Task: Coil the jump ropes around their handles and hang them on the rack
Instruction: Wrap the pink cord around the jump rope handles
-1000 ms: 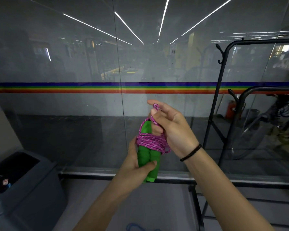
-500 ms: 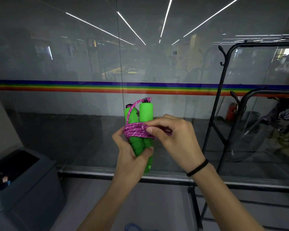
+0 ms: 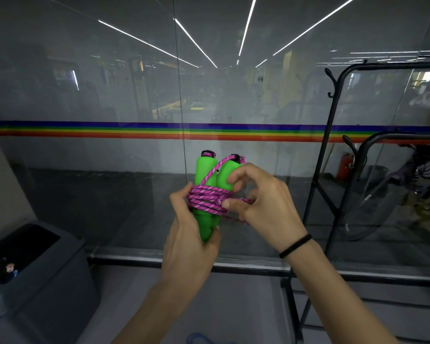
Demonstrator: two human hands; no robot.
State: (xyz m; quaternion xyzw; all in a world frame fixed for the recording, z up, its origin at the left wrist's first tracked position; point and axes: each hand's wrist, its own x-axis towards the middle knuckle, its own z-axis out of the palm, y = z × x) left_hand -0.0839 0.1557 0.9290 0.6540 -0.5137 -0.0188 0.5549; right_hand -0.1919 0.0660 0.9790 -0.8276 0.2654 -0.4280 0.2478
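1. Head view: the left hand (image 3: 186, 244) grips the lower ends of the two green handles (image 3: 205, 175). It holds them upright and side by side in the air before the glass wall, left of the black rack (image 3: 332, 145) and apart from it.
2. The pink rope (image 3: 206, 198) is wound in several turns round the handles' middle. One strand climbs to the right handle's top.
3. The right hand (image 3: 266, 207) pinches the rope at the coil's right side, its thumb pressing the turns. A short loose loop trails below its fingers.
4. Half a second ago the right hand lay across the coil's front. It has since shifted right, uncovering the turns.
5. The left hand's grip is unchanged.
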